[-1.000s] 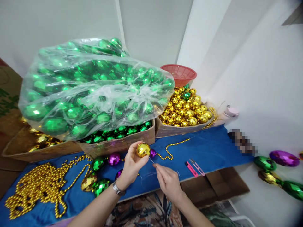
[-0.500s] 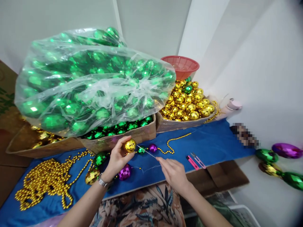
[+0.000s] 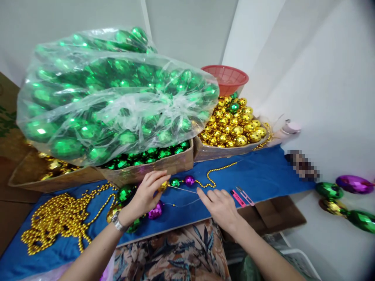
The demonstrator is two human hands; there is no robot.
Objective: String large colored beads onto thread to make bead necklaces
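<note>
My left hand [image 3: 146,197], wearing a metal watch, is closed around a shiny gold ball bead [image 3: 163,186]; the fingers cover much of it. From the bead a thin straight needle [image 3: 183,189] runs to my right hand [image 3: 221,208], whose thumb and forefinger pinch its other end. A fine thread [image 3: 189,203] with a tiny gold bead trails from near the purple faceted ball [image 3: 155,210] toward my right hand. Just beyond the gold bead lie a small green ball [image 3: 175,182] and a small purple ball [image 3: 189,180], in line with a gold bead chain [image 3: 211,177].
Behind stand cardboard boxes of green balls [image 3: 150,156] and gold balls [image 3: 231,127], under a large plastic bag [image 3: 117,105]. A heap of gold bead strands [image 3: 55,222] lies left on the blue cloth [image 3: 258,168]. A pink cutter [image 3: 238,198] and thread snips [image 3: 246,196] rest right.
My left hand has turned over the gold bead, its fingers now covering more of it. My right hand has shifted slightly to the right, and the needle lies flatter.
</note>
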